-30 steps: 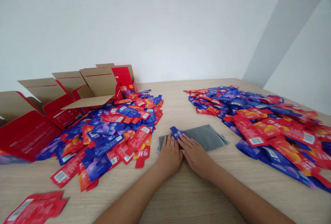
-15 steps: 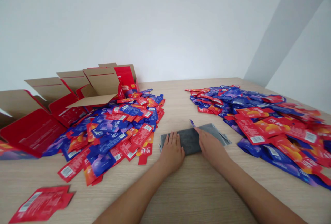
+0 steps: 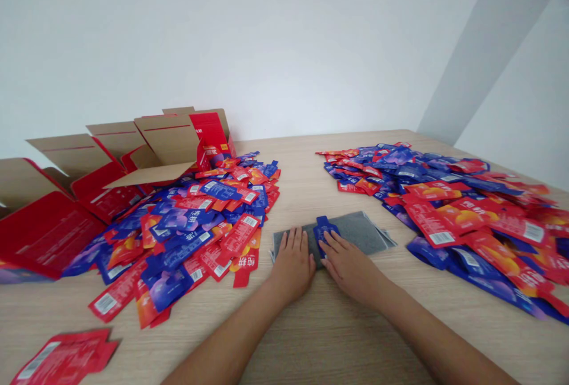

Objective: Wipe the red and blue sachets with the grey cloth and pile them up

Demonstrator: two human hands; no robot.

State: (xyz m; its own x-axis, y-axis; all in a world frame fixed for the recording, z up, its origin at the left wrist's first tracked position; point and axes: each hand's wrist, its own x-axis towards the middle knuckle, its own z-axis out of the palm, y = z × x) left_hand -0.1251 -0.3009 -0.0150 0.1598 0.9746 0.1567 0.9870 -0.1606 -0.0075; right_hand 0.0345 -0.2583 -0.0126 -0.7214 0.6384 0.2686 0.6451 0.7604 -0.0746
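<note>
A dark grey flat cloth-like pad (image 3: 362, 234) lies on the table before me, with thin layers showing at its right end. My left hand (image 3: 294, 260) rests flat on the pad's left part, fingers stretched. My right hand (image 3: 349, 263) lies with spread fingers on a blue pouch (image 3: 323, 226) set upright across the middle of the pad. The pouch's narrow spout end points away from me, and its lower part is hidden under the hand.
To the left spreads a heap of red and blue pouches (image 3: 208, 207), with open red cardboard boxes (image 3: 48, 234) behind it. Another large heap of pouches (image 3: 462, 213) lies on the right. A single red pouch (image 3: 62, 358) sits at the near left of the table (image 3: 293, 165).
The blue pouch, held tilted in my right hand before, now lies flat on the pad. My right hand has shifted left and its fingers have spread out over it. The left hand stays in place.
</note>
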